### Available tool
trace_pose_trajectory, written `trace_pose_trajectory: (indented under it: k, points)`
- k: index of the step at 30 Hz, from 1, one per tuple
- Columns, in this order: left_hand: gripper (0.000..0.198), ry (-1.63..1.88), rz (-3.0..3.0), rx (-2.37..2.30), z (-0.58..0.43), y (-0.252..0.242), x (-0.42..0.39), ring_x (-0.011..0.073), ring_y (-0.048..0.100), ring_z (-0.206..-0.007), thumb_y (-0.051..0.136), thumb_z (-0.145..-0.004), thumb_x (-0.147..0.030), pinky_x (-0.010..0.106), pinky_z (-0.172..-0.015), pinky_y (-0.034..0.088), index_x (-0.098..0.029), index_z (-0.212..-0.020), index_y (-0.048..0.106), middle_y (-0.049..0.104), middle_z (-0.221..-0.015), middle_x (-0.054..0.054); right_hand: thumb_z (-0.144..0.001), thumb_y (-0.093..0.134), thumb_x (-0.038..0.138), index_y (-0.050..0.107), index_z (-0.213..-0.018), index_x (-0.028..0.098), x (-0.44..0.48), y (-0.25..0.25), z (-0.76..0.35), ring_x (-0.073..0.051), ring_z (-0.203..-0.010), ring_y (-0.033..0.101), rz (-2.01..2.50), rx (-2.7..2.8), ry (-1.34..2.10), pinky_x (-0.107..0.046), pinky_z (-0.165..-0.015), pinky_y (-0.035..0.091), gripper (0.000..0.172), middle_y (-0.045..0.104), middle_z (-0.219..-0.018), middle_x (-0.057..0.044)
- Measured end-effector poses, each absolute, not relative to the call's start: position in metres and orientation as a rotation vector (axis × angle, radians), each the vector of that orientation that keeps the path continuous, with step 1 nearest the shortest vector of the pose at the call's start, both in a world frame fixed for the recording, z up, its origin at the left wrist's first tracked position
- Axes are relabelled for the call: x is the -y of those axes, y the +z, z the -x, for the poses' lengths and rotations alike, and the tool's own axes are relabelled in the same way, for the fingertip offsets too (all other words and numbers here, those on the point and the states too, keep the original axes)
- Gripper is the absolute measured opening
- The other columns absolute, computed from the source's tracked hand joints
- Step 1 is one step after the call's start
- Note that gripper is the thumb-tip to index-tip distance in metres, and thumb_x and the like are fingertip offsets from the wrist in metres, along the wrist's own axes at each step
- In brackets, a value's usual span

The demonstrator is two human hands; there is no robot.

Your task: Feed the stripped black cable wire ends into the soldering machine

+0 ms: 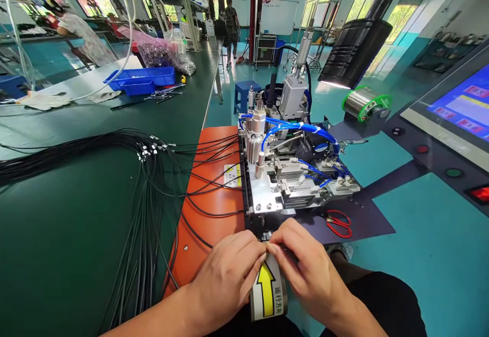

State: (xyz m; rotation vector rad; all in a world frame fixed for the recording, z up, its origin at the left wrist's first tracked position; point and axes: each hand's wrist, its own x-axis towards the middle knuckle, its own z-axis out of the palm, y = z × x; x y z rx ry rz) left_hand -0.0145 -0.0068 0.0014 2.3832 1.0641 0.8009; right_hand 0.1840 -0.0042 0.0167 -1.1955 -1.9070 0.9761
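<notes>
My left hand (233,265) and my right hand (301,265) meet at the near end of the machine's track, above a metal plate with a yellow arrow label (267,291). Both are closed in a pinch, fingertips almost touching. What lies between the fingertips is too small and covered to make out. A black cable (196,232) runs across the orange board (214,199) and passes out of sight behind my left hand. More black cables (143,235) with metal-tipped ends (151,149) lie on the green table to the left. Just beyond my fingers stands the machine (294,174) with cylinders and blue air tubes.
Red-handled scissors (340,225) lie right of my right hand. A solder spool (364,103), a black lamp-like head (355,54) and a control screen (464,102) stand at the right. Blue trays (143,79) sit on the green table (69,214). Two people are in the background.
</notes>
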Motion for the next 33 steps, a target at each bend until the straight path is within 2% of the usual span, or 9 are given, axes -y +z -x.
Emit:
trace_pose_trajectory:
  k: [5,9,14,29,33]
  points:
    - [0.019,0.870,-2.297,-1.074,0.013,-0.003,0.006,0.0185,0.051,-0.076,0.045,-0.102,-0.018,0.029,-0.067,0.043,-0.014,-0.103,0.064,0.057,-0.083,0.006,-0.100,0.051,0.047,0.062,-0.092,0.023,0.005,0.011,-0.197,-0.017,-0.082,0.053,1.439,1.476,1.228,-0.026,-0.073,0.042,0.028,0.060,-0.088,-0.001]
    - [0.017,0.886,-2.315,-1.082,0.013,-0.004,0.006,0.0185,0.050,-0.074,0.047,-0.102,-0.017,0.029,-0.065,0.042,-0.014,-0.103,0.064,0.056,-0.081,0.006,-0.096,0.055,0.053,0.065,-0.088,0.021,0.009,0.006,-0.199,-0.013,-0.070,0.046,1.437,1.353,1.445,-0.023,-0.061,0.038,0.035,0.055,-0.077,0.002]
    - [0.016,0.899,-2.340,-1.070,0.013,-0.001,0.007,0.0187,0.050,-0.076,0.048,-0.101,-0.016,0.029,-0.065,0.043,-0.014,-0.104,0.064,0.056,-0.082,0.006,-0.094,0.057,0.055,0.063,-0.081,0.020,0.008,0.010,-0.191,-0.011,-0.063,0.039,1.446,1.329,1.491,-0.023,-0.053,0.030,0.038,0.051,-0.071,0.003]
    - [0.020,0.877,-2.279,-1.068,0.014,-0.005,0.006,0.0185,0.051,-0.074,0.045,-0.101,-0.015,0.029,-0.064,0.043,-0.015,-0.104,0.065,0.057,-0.081,0.006,-0.097,0.056,0.049,0.058,-0.081,0.019,0.004,0.002,-0.189,-0.013,-0.071,0.042,1.333,1.411,1.449,-0.024,-0.065,0.037,0.034,0.049,-0.076,0.003]
    - [0.022,0.885,-2.312,-1.072,0.014,-0.005,0.004,0.0186,0.053,-0.076,0.046,-0.100,-0.015,0.030,-0.066,0.047,-0.016,-0.112,0.065,0.058,-0.085,0.007,-0.099,0.053,0.048,0.056,-0.081,0.020,0.001,-0.006,-0.188,-0.013,-0.071,0.043,1.307,1.424,1.415,-0.024,-0.064,0.038,0.034,0.049,-0.077,0.003]
